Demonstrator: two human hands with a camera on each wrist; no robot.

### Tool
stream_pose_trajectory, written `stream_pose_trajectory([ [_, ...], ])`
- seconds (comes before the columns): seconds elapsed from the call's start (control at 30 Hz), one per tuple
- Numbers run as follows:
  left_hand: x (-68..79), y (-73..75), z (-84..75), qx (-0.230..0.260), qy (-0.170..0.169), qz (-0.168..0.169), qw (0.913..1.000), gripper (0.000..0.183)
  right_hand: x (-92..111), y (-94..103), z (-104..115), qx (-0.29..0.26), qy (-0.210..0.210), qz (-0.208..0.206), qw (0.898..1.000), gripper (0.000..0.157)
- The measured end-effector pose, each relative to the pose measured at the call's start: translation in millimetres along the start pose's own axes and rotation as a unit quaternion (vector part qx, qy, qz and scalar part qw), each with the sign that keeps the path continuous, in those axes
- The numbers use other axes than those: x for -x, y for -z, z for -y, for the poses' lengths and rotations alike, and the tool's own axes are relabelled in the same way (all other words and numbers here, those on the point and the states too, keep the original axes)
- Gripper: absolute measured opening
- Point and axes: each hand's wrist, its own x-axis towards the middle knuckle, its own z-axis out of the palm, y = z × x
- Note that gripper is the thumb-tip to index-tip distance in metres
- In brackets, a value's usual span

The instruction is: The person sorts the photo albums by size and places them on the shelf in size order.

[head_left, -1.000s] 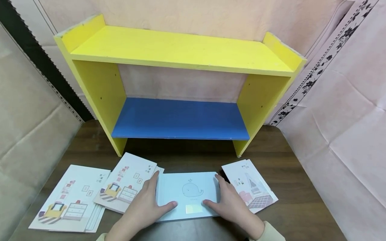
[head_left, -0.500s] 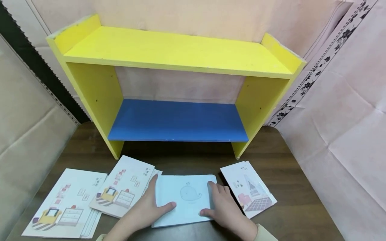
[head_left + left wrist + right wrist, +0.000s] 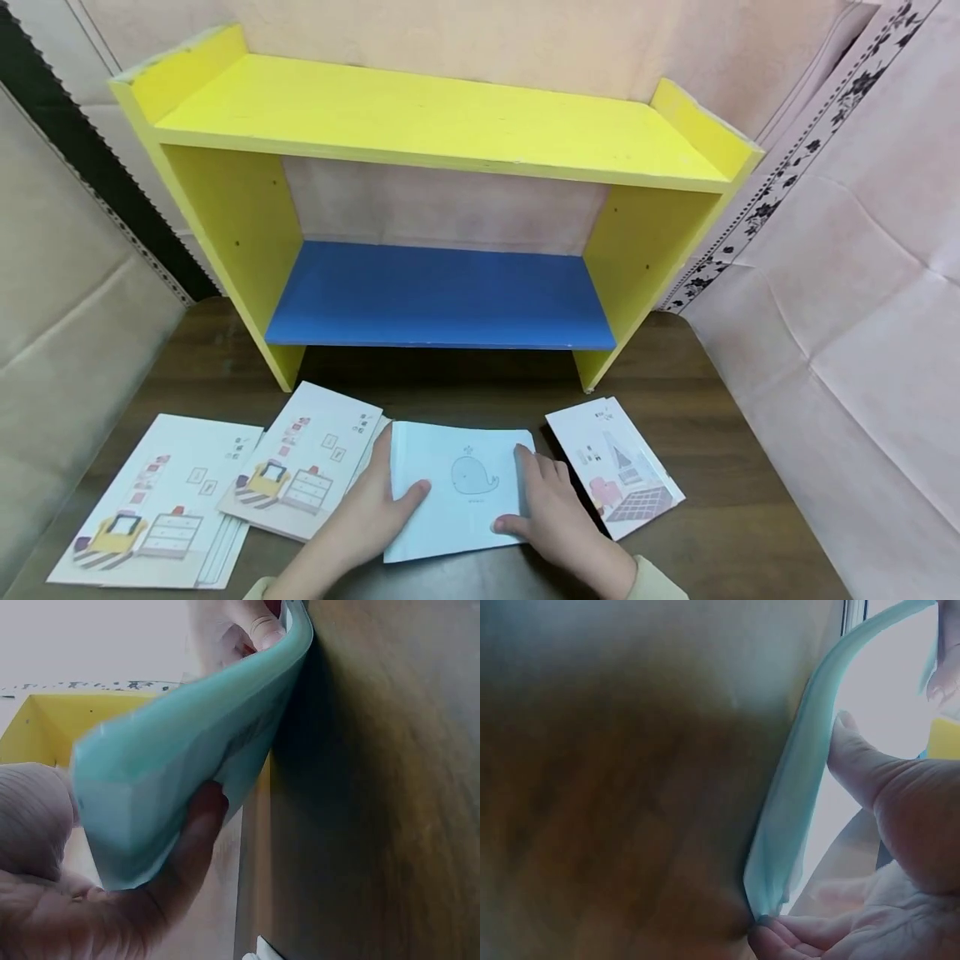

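Observation:
A light-blue booklet (image 3: 467, 483) with a whale line drawing lies between the hands at the front of the table. The left hand (image 3: 375, 500) grips its left side, thumb on the top face. In the left wrist view this end of the booklet (image 3: 187, 750) is raised off the table and bends, with fingers (image 3: 196, 832) against its underside. At the booklet's right side, the right hand (image 3: 551, 508) holds it between thumb and fingers. The right wrist view shows that thumb (image 3: 855, 754) on one face and fingertips (image 3: 780, 934) at the lower edge.
Overlapping white booklets (image 3: 142, 500) lie at the left, with another white pile (image 3: 307, 458) beside the left hand. White booklets with a pink-and-grey picture (image 3: 618, 467) lie at the right. Behind stands a yellow shelf unit (image 3: 420, 108) with a blue board (image 3: 442, 296); fabric (image 3: 862, 350) hangs around.
The right hand has shifted slightly left along the booklet. The booklet's left end has tilted up and its surface now curves. A pale yellow patch on its face is out of sight.

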Motion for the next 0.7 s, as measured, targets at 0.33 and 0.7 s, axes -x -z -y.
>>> stream_pose_trajectory([
  [0.33, 10.0, 5.4, -6.6, 0.083, -0.003, -0.031, 0.9961, 0.077, 2, 4.7, -5, -0.137, -0.056, -0.023, 0.989, 0.130],
  [0.7, 25.4, 21.5, -6.8, 0.206, -0.126, -0.109, 0.9643, 0.052, 3, 13.5, 0, -0.304, -0.033, -0.032, 0.951, 0.116],
])
